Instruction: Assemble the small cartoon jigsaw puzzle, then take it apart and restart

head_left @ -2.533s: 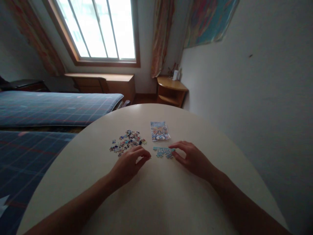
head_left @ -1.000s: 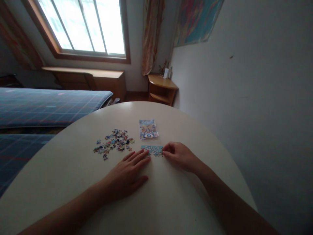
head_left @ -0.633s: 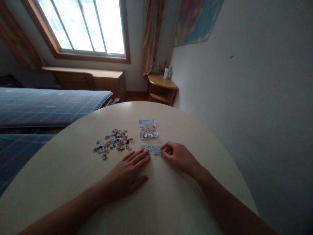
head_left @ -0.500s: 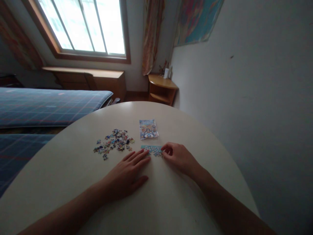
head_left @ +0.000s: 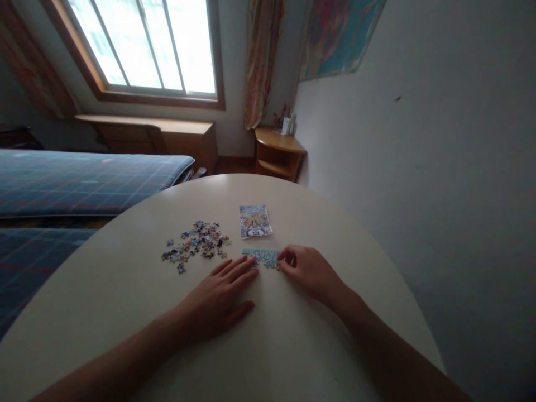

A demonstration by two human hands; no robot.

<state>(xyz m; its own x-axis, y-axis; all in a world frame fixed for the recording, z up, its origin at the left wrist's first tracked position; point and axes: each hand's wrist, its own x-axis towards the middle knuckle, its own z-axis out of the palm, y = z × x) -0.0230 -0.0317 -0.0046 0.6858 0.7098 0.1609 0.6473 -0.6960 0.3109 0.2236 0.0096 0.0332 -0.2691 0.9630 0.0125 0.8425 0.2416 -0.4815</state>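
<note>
A joined strip of jigsaw puzzle [head_left: 263,255], light blue-green with white lettering, lies on the round pale table [head_left: 288,340]. My left hand [head_left: 221,293] rests flat with its fingers stretched out, the fingertips on the strip's left end. At the right end my right hand [head_left: 307,271] is closed in a pinch, thumb and index finger at the strip's edge. A puzzle piece seems to be between those fingers, though they cover most of it. Loose puzzle pieces [head_left: 201,241] lie in a scattered heap left of the strip. Behind the strip is a picture sheet or packet [head_left: 255,222] with a blue cartoon face.
A bed with a blue plaid cover [head_left: 92,181] stands to the left of the table. Beyond the table are a wooden desk [head_left: 184,127] under the window and a corner shelf [head_left: 278,140]. A white wall [head_left: 410,184] runs along the right.
Both hands hold almost the same place. The view has shifted very slightly; nothing on the table has visibly moved.
</note>
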